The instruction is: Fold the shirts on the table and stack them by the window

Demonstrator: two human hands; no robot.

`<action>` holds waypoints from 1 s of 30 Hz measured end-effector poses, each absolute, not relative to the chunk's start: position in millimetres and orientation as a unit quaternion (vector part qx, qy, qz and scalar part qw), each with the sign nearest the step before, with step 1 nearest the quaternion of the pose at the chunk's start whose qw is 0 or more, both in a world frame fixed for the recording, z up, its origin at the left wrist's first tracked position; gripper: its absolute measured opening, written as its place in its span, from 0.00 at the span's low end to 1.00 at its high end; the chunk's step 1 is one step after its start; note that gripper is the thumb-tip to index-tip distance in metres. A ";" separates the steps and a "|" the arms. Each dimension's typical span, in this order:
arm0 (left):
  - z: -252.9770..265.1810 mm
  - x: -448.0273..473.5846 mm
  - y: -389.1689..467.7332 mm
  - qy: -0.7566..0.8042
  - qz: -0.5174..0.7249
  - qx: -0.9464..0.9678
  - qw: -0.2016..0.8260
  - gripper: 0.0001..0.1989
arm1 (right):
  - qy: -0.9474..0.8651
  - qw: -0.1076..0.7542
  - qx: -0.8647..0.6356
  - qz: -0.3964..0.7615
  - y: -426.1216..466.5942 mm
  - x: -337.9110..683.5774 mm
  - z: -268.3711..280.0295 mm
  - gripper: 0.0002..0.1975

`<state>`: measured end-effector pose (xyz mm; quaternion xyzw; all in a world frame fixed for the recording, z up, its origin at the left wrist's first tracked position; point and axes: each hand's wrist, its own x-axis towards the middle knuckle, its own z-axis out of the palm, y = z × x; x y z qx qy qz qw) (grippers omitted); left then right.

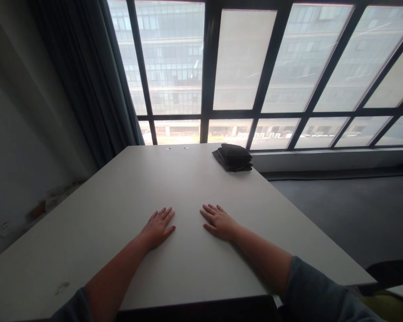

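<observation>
My left hand (pixel 157 229) lies palm down on the white table (pixel 174 183), its fingers stretched out and a little apart. To the right of it, across a short gap, my right hand (pixel 219 222) rests flat on the same surface, fingers spread. Neither hand holds anything. Farther off, near the table's far right corner, sits a stack of folded dark cloth (pixel 234 156); a striped piece shows beneath plain black ones. Both hands are well short of that stack.
Large framed windows (pixel 242 62) stand beyond the table. A dark curtain (pixel 83 67) hangs at the far left. A wall socket (pixel 3 229) is low on the left wall. A black object (pixel 201 311) runs along the near table edge. Grey floor (pixel 322 214) lies to the right.
</observation>
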<state>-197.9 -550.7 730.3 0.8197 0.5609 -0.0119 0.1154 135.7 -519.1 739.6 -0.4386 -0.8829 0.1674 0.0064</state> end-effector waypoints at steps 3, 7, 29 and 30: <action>730.7 -197.9 -551.1 0.561 -0.005 0.820 0.115 0.35 | -0.883 0.015 -0.438 0.167 -518.9 136.1 739.4 0.37; 728.4 -198.8 -550.6 0.561 0.002 0.820 0.114 0.35 | -0.883 0.014 -0.439 0.165 -518.9 136.3 739.3 0.37; 726.4 -198.6 -549.4 0.565 -0.005 0.819 0.104 0.35 | -0.884 0.020 -0.437 0.166 -517.0 138.0 735.2 0.37; 725.2 -198.9 -549.1 0.565 -0.002 0.819 0.101 0.35 | -0.884 0.022 -0.437 0.166 -517.1 138.0 735.2 0.37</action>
